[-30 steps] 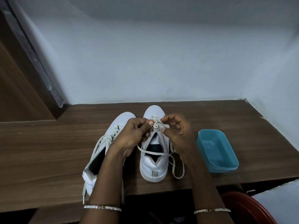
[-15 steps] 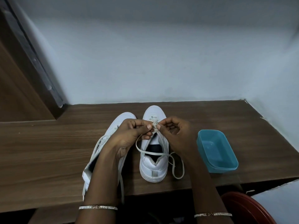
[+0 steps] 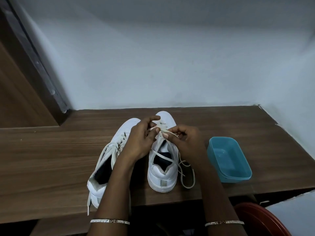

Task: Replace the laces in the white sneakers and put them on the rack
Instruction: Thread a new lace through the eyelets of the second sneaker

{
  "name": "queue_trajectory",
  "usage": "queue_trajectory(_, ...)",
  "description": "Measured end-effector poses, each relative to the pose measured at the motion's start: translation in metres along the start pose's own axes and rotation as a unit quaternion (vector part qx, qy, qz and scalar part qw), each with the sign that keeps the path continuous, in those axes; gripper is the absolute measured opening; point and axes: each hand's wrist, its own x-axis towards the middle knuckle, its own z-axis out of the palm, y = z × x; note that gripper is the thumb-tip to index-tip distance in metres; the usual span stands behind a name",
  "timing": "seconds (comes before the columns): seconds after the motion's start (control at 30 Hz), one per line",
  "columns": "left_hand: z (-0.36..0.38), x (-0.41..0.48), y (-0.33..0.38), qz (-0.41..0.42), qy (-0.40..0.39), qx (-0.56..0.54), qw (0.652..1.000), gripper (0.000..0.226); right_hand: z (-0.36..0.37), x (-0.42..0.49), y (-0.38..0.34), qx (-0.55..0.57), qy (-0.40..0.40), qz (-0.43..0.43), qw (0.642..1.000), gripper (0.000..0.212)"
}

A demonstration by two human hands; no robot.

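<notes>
On the worktop (image 3: 42,159), the half-laced sneaker (image 3: 162,174) stands upright. Above its front eyelets the left hand (image 3: 139,138) and right hand (image 3: 185,140) each pinch its lace (image 3: 162,156). The second sneaker (image 3: 102,167) sits just left of it, a blue tub (image 3: 229,159) to its right.

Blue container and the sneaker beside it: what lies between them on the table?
In the head view, a loose loop of the white lace lies on the wooden table between the blue container and the white sneaker.
</notes>
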Motion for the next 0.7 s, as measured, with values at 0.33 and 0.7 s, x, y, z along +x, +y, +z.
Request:
queue_trajectory(0.33,0.004,0.001,0.004,-0.153,0.010,-0.246,0.957,0.022,0.001,-0.006,-0.011,0.276,-0.051,0.143,0.949,0.008)
queue_trajectory(0.7,0.009,0.002,0.018,-0.154,0.048,-0.387,0.908,0.009,-0.010,-0.001,-0.012,0.151,0.013,0.063,0.986,0.029)
